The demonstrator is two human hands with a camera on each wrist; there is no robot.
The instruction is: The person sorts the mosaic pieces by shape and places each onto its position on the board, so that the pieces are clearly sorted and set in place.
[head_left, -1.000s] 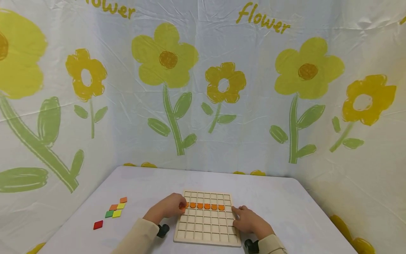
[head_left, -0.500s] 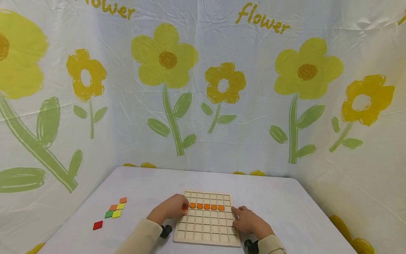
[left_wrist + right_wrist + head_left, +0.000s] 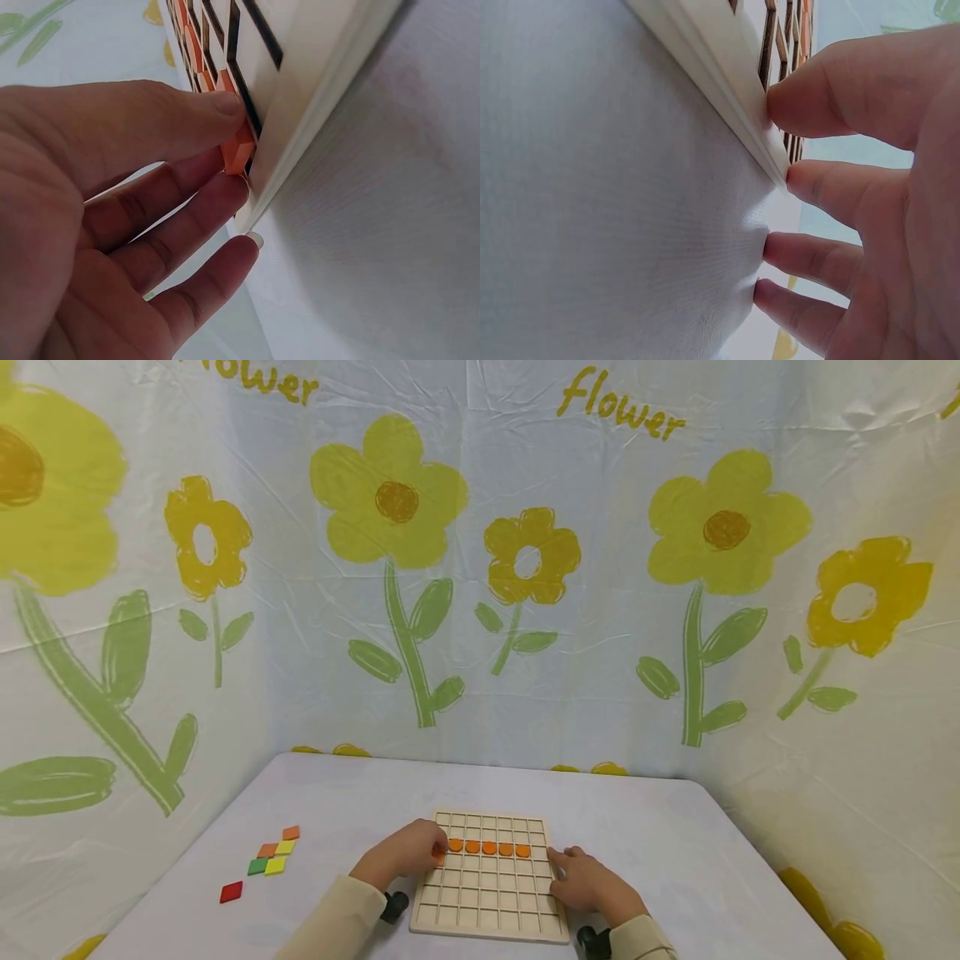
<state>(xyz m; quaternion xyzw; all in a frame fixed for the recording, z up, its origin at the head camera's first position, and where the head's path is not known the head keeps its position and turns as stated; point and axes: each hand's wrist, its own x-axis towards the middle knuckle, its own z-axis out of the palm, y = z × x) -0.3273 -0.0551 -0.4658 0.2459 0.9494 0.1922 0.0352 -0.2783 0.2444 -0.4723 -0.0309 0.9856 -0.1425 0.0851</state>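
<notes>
A pale wooden grid board (image 3: pixel 489 935) lies on the white table. Several round-looking orange pieces (image 3: pixel 489 848) form a row across one of its upper rows. At the row's left end my left hand (image 3: pixel 405 850) pinches an orange tile (image 3: pixel 238 150) between thumb and fingers, low against the board's cells. The fingers partly cover that tile in the head view. My right hand (image 3: pixel 588 881) rests at the board's right edge. In the right wrist view its thumb presses the rim and the index fingertip touches the side, while the other fingertips rest on the table.
To the left on the table (image 3: pixel 337 793) lie loose square tiles: a red tile (image 3: pixel 232 892), a green tile (image 3: pixel 258 866), yellow tiles (image 3: pixel 275 865) and orange tiles (image 3: pixel 291 832). A flower-print curtain (image 3: pixel 480 610) hangs around the table.
My left hand has shifted slightly right with the orange tile, onto the board's left column, and its fingers now cover the row's left end. The right hand and board stay still.
</notes>
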